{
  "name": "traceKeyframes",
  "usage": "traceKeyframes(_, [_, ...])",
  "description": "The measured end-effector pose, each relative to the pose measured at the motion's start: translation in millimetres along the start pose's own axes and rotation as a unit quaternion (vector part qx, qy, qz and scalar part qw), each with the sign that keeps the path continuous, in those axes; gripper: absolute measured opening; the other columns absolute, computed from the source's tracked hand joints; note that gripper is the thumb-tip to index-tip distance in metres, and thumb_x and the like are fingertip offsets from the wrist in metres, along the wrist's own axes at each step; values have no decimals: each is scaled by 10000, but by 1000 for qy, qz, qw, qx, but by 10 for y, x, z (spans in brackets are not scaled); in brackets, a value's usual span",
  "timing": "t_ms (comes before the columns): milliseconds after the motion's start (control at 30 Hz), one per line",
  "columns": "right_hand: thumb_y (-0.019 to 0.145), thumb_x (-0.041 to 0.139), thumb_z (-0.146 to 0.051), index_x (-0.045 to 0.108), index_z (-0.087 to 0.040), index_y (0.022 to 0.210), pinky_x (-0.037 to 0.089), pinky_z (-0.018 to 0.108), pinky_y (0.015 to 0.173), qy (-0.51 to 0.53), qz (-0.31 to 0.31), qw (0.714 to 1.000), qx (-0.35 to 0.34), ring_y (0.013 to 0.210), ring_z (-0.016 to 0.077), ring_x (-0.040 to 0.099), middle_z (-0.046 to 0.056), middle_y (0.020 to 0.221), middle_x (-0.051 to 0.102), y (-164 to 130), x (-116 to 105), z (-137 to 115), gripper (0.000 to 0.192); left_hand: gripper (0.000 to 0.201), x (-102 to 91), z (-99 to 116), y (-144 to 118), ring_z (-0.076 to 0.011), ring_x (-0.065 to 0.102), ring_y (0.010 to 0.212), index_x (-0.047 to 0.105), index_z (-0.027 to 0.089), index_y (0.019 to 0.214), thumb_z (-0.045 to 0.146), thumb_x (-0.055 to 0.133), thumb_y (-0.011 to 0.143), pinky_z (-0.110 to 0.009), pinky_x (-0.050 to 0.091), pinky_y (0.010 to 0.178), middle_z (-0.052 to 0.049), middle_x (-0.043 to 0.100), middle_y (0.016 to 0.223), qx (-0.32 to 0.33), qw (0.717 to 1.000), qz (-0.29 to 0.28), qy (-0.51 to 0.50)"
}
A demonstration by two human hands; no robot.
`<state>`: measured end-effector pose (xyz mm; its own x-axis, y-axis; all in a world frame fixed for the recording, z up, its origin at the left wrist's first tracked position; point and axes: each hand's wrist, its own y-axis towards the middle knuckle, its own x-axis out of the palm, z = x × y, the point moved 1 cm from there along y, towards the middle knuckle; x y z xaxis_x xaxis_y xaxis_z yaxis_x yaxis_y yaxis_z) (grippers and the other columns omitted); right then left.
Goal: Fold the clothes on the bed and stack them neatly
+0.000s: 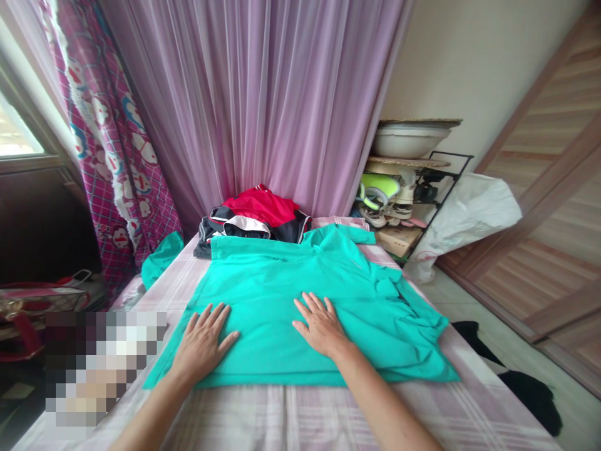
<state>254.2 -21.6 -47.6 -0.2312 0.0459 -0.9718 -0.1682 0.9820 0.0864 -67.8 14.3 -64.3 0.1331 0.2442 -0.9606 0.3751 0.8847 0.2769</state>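
Both bare hands are palm-down on the one bright teal, thin-fabric shirt, which is spread across the middle of the frame with its sleeve end toward the right. Left hand [201,341] sits on the left part of the shirt [267,300], its forearm coming up from the bottom edge, fingers pointing up and a bit right, slightly apart, thumb stuck out to the right. Right hand [322,326] is near the centre, forearm slanting in from the lower right, fingers fanned wider and aimed up-left, thumb out to the left. Neither one's gripping anything, just flat contact, with a good gap between them. Under it all is one pink-and-white plaid cloth [248,423] filling the bottom of the frame. Behind the shirt, upper middle, there's one pile of red, black and white clothes [267,207]; can't count the pieces in it. Two curtains: a sheer lilac one [300,94] at top centre and a magenta cartoon-print one [113,163] upper left. Over on the right I count one white basin [410,141] and one white plastic bag [474,213].
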Motion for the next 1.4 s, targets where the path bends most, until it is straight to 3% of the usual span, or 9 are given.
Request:
traceKeyframes(233, [984, 397, -522, 485, -260, 1450, 170, 583, 1170, 10, 4, 1000, 17, 1446, 281, 320, 111, 1553, 396, -15, -108, -37, 542, 729, 3, 24, 0, -343, 392, 1411, 493, 246, 1443, 704, 379, 888, -556, 295, 1145, -89, 505, 1486, -2, 1000, -2, 0])
traceKeyframes(433, [990, 350, -539, 408, -260, 1497, 142, 580, 1182, 42, 37, 998, -22, 1470, 284, 260, 110, 1588, 333, 151, -236, -525, 582, 737, -16, 45, 8, -348, 420, 1390, 498, 239, 1439, 709, 362, 887, -558, 304, 1132, -96, 518, 1474, -5, 1000, -6, 8])
traceKeyframes(567, [985, 331, -571, 394, -281, 1501, 137, 600, 1177, 74, 8, 995, -62, 1474, 290, 246, 107, 1592, 328, 220, -109, -839, 595, 738, -44, 62, 21, -353, 466, 1352, 508, 228, 1430, 706, 367, 885, -566, 320, 1115, -103, 546, 1448, -8, 1000, -13, 6])
traceKeyframes(667, [985, 323, -578, 421, -295, 1483, 128, 622, 1171, 82, -23, 993, -76, 1471, 294, 250, 99, 1589, 337, 218, 7, -917, 581, 744, -64, 67, 26, -351, 473, 1345, 510, 216, 1427, 705, 364, 887, -563, 328, 1111, -110, 553, 1440, -8, 1000, -18, 9])
traceKeyframes(833, [971, 320, -615, 441, -302, 1472, 126, 634, 1163, 65, -28, 996, -52, 1471, 312, 243, 93, 1595, 325, 162, 41, -762, 603, 747, -92, 76, 28, -351, 457, 1359, 497, 207, 1437, 699, 351, 894, -564, 326, 1112, -110, 545, 1448, -5, 1000, -25, 7])
traceKeyframes(1100, [975, 351, -585, 419, -287, 1493, 134, 582, 1175, 3, 8, 1000, 20, 1460, 297, 275, 93, 1576, 362, -32, 37, -151, 602, 745, -111, 99, 30, -352, 422, 1386, 486, 214, 1447, 694, 372, 888, -562, 300, 1130, -97, 516, 1476, -14, 999, -41, 10])
traceKeyframes(1300, [984, 346, -556, 432, -303, 1486, 194, 556, 1166, -29, 17, 998, 61, 1448, 299, 296, 60, 1589, 341, -202, -13, 114, 568, 721, -275, 125, 130, -325, 399, 1409, 448, 222, 1471, 652, 416, 893, -533, 306, 1143, -88, 474, 1510, -41, 990, -130, 21])
traceKeyframes(1400, [984, 353, -547, 439, -307, 1481, 212, 549, 1161, -41, 22, 997, 61, 1441, 293, 310, 59, 1585, 349, -217, -18, 112, 558, 657, -399, 286, 260, -330, 384, 1418, 500, 205, 1432, 607, 416, 919, -551, 300, 1146, -104, 462, 1516, -69, 986, -148, 38])
